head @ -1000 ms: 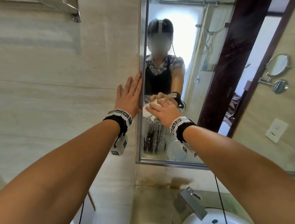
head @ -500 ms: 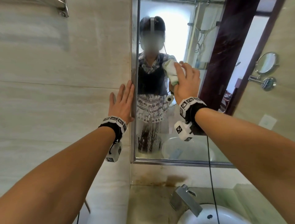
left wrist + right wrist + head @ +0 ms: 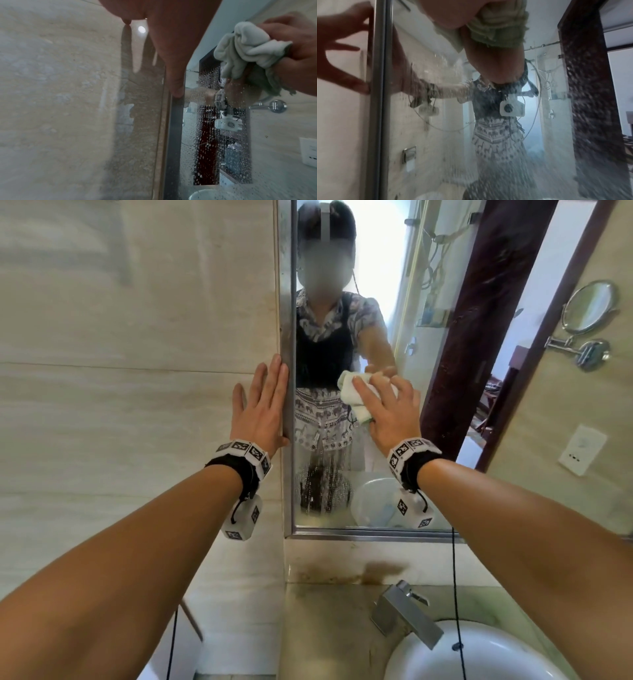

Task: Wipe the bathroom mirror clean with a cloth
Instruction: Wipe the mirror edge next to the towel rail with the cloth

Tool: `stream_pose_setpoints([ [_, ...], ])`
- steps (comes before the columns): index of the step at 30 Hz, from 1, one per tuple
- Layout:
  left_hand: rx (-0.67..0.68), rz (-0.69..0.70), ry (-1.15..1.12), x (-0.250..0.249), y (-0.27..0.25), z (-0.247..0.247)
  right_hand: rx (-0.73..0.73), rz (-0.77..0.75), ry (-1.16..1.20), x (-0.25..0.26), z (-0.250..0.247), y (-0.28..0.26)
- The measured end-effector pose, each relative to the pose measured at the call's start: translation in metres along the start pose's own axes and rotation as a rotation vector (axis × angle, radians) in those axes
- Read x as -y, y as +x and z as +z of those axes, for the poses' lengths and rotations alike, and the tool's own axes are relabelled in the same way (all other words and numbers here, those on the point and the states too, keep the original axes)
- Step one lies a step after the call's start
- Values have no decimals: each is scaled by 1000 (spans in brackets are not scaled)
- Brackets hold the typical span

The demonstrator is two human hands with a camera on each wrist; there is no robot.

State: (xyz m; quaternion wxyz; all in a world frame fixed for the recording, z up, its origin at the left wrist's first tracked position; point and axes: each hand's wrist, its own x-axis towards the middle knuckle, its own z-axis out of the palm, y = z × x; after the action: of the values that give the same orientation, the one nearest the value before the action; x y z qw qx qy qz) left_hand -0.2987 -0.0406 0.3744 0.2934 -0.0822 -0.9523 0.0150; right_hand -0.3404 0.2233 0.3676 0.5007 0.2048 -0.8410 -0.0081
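Left hand (image 3: pixel 262 409) flat, right hand (image 3: pixel 387 410) clenched.

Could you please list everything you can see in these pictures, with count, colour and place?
mirror: one, silver-framed, on the wall, droplets low on the glass
cloth: one, pale green-white, bunched against the mirror
wall: beige stone tile, left of the mirror
tap: one, grey metal, over the basin
basin: one, white, bottom right
socket: one, white, right wall
shaving mirror: one, chrome, round, right wall
left hand: flat on the wall beside the frame
right hand: fingers pressing the cloth to the glass
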Motion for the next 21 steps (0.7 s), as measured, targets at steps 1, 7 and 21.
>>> stream_pose_setpoints([
  [1,-1,0,3,0,-1,1,30,-18,-5,0,4,-8],
  [7,-7,-20,19,-3,-8,6,230,-131,46,5,14,-55],
  [21,64,-91,-77,-13,-20,15,-164,454,176,-37,-44,-32],
])
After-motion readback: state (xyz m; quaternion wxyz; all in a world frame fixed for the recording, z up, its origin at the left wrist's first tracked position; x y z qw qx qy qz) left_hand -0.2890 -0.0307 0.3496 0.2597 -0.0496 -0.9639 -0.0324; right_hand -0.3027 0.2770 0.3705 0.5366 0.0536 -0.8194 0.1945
